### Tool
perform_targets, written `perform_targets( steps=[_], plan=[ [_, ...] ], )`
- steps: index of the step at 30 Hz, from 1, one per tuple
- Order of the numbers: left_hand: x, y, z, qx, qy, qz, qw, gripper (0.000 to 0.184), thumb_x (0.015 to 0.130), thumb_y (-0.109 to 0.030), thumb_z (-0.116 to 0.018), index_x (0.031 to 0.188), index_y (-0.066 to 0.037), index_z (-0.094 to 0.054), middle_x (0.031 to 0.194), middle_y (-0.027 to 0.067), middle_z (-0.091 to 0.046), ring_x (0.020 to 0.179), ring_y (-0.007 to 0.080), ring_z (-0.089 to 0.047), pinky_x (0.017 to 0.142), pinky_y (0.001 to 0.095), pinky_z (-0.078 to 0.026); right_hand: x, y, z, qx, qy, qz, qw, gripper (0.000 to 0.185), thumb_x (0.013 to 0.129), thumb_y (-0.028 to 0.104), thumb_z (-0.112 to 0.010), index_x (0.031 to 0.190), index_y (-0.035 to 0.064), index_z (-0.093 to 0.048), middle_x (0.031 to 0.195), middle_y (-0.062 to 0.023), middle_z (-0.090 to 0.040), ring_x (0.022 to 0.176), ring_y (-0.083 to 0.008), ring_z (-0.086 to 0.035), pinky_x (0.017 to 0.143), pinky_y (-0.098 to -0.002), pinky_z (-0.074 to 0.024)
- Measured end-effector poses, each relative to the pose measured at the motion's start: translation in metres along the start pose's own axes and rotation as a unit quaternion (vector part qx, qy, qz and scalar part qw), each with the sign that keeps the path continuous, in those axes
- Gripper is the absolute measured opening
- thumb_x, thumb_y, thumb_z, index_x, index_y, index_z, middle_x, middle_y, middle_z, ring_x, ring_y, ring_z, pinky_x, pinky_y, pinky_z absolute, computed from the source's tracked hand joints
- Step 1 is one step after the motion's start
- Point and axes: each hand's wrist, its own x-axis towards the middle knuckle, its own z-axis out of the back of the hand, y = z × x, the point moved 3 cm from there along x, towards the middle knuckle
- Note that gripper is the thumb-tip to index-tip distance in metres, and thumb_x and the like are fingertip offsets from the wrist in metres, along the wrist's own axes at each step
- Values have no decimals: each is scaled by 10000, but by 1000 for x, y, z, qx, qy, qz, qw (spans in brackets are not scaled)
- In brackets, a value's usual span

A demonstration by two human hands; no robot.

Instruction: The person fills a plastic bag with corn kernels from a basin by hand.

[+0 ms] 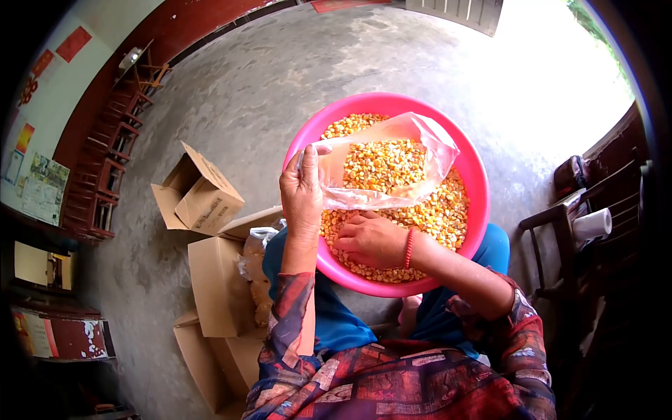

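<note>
A pink basin (483, 203) full of yellow-orange corn kernels (448, 217) rests at my lap. My left hand (302, 183) is closed on the edge of a clear plastic bag (439, 140), stretched over the basin. Kernels show through the bag's film; whether they lie inside or beneath it I cannot tell. Just below the bag, my right hand (374, 239) is palm down in the kernels, with fingers bent and tips partly buried. It wears a red bead bracelet (409, 248) at the wrist.
Open cardboard boxes (215, 283) stand on the floor to my left, one holding plastic-wrapped contents. Another open box (208, 204) lies beyond. A wooden chair (560, 238) with a white roll (592, 224) is at right. Dark chairs (105, 175) line the left wall.
</note>
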Motion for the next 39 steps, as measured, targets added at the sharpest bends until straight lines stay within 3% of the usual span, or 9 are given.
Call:
perform_targets(
  steps=[13, 17, 20, 22, 23, 26, 32, 36, 39],
  plan=[
    [-1, -3, -1, 9, 12, -8, 1000, 290, 955, -262, -480, 885, -28, -639, 602, -59, -475, 507, 14, -335, 459, 194, -286, -5, -1, 2, 18, 186, -131, 973, 219, 864, 240, -504, 779, 39, -518, 693, -173, -596, 615, -374, -574, 573, -457, -472],
    [-2, -3, 0, 6, 7, -8, 1000, 289, 955, -258, -480, 885, -27, -640, 625, -56, -499, 514, 12, -340, 459, 192, -291, -4, -8, 4, 162, 67, -99, 980, 260, 900, 268, -474, 798, 35, -527, 667, -139, -586, 560, -326, -575, 561, -437, -476],
    [-2, -3, -1, 8, 5, -8, 1000, 286, 954, -256, -481, 889, -28, -640, 638, -56, -509, 516, 10, -345, 456, 192, -291, -1, -14, 9, 368, -32, -144, 918, 280, 930, 270, -446, 802, 45, -554, 630, -73, -544, 502, -185, -536, 492, -352, -443],
    [-1, -3, -1, 6, 4, -4, 1000, 285, 954, -255, -481, 891, -28, -640, 644, -56, -514, 517, 9, -346, 455, 192, -291, -3, -11, 23, 549, 9, -353, 758, 268, 952, 270, -429, 823, 70, -552, 642, 6, -492, 488, -65, -439, 417, -236, -363],
    [-1, -3, -1, 7, 4, -7, 1000, 283, 954, -256, -482, 892, -31, -641, 647, -56, -517, 514, 8, -345, 455, 192, -291, -1, -6, 31, 589, 7, -382, 713, 227, 947, 262, -442, 849, 89, -551, 637, 28, -488, 461, -36, -399, 383, -178, -286],
    [-1, -2, -1, 2, 5, -4, 1000, 283, 954, -261, -481, 892, -36, -642, 628, -59, -500, 508, 8, -339, 453, 191, -287, -5, -6, 26, 636, 50, -362, 679, 216, 941, 266, -454, 871, 87, -551, 630, 30, -477, 432, -43, -373, 363, -182, -255],
    [-2, -2, 0, 6, 12, -3, 1000, 290, 956, -269, -478, 886, -40, -642, 553, -70, -397, 501, 11, -331, 446, 189, -264, -6, 1, 18, 599, 180, -309, 717, 322, 937, 380, -478, 771, 113, -547, 552, 88, -397, 439, -14, -337, 385, -177, -246],
    [0, 1, 1, 11, 10, -6, 1000, 287, 955, -265, -479, 879, -42, -643, 550, -71, -394, 502, 13, -332, 451, 192, -267, -1, -4, 41, 603, 107, -322, 722, 293, 943, 355, -471, 803, 110, -550, 588, 85, -395, 464, -3, -329, 398, -168, -236],
    [1, 0, 0, 7, 6, -22, 1000, 286, 955, -262, -479, 877, -42, -644, 555, -70, -407, 503, 14, -330, 453, 194, -266, 4, -30, 59, 510, -19, -255, 821, 273, 949, 339, -462, 818, 115, -549, 607, 86, -398, 470, 0, -323, 401, -163, -230]
  ],
)
